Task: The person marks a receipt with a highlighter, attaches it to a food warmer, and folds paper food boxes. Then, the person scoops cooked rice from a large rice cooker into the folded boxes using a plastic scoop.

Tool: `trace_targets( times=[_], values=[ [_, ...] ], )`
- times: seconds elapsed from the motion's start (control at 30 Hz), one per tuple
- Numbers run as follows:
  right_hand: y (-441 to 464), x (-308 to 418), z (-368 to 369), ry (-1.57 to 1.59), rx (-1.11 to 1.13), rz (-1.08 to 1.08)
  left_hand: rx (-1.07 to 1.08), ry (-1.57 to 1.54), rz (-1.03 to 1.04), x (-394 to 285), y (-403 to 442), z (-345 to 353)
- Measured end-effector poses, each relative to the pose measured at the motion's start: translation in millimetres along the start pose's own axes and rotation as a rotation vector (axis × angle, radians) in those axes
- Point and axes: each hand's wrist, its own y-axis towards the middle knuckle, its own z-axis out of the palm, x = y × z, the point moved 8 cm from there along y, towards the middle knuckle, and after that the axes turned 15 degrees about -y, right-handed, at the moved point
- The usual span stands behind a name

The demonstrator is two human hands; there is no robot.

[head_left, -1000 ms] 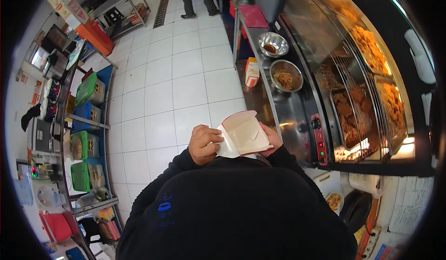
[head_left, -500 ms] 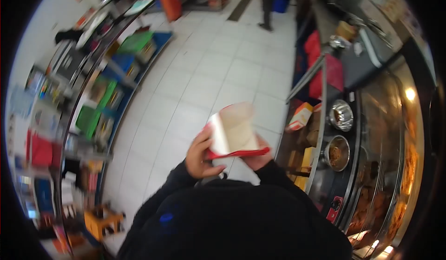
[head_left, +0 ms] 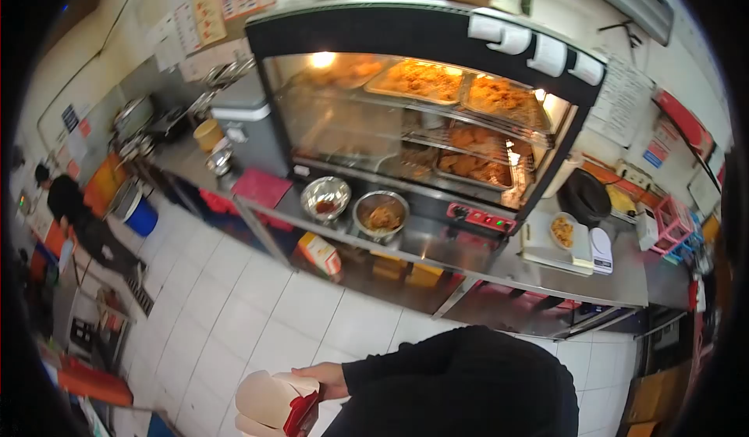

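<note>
My right hand (head_left: 329,378) is closed on the edge of a paper takeaway box (head_left: 265,399), thumb and fingers at its near side. The box is white inside and red outside, its top flaps standing open; the bottom of the picture cuts it off. My left hand is out of view. Beyond the box, on the steel counter (head_left: 437,251), stand a steel bowl with dark red contents (head_left: 326,197) and another steel bowl with brown food (head_left: 381,215).
A lit glass warming cabinet (head_left: 413,117) holds trays of fried food. To the right are a white container of food (head_left: 563,231) and a white scale (head_left: 600,251). Below the counter sits a red-and-white carton (head_left: 320,254). Another person (head_left: 90,222) stands far left near a blue bin (head_left: 140,213).
My view has swung right, from the tiled aisle to the counter and warming cabinet. The box now appears at the lower left, and my left hand has gone out of view.
</note>
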Motion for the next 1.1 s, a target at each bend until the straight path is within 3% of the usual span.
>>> trace_targets(
  times=[0.03, 0.13, 0.23, 0.27, 0.37, 0.43, 0.5, 0.57, 0.63, 0.83, 0.97, 1.1],
  values=[
    [-13.9, 10.0, -1.6, 0.063, -0.118, 0.017, 0.047, -0.026, 0.001, 1.2, 8.9, 13.7],
    [-35.3, 38.5, -16.6, 0.154, -0.046, -0.172, 0.198, -0.102, 0.020, -4.1, 29.2, 58.4],
    [-67.0, 68.0, -35.7, 0.105, -0.168, -0.269, 0.345, -0.158, 0.041, -17.5, 42.8, 106.3],
    [-85.9, 81.0, -39.8, 0.004, -0.210, -0.258, 0.398, -0.176, 0.039, -22.4, 44.7, 122.6],
    [-146.0, 139.0, -104.5, -0.824, -0.855, -0.762, 0.559, -0.227, 0.007, -36.1, 47.2, 169.9],
    [-214.6, 178.5, -79.8, -1.135, -0.794, -0.991, 0.692, -0.234, -0.050, -44.4, 43.3, 205.6],
    [-244.0, 188.3, -61.4, -1.431, -0.484, -0.934, 0.827, -0.232, -0.115, -51.8, 36.3, 239.8],
    [-253.7, 179.3, -64.8, -1.506, -0.311, -0.826, 0.955, -0.248, -0.235, -60.4, 24.2, 276.0],
    [-254.5, 162.6, -80.5, -1.441, -0.171, -0.485, 1.040, -0.252, -0.261, -64.8, 11.7, 303.4],
    [-295.9, 167.8, -119.1, -1.399, -0.433, -0.430, 1.321, -0.609, -0.828, -25.7, -40.5, 353.4],
    [-317.8, 170.7, -137.9, -1.429, -0.590, -0.361, 1.342, -0.454, -0.508, -62.5, -26.6, 369.0],
    [-339.6, 188.9, -134.1, -1.313, -0.526, -0.382, 1.281, -0.319, -0.297, -80.5, -5.0, 377.8]
  ],
)
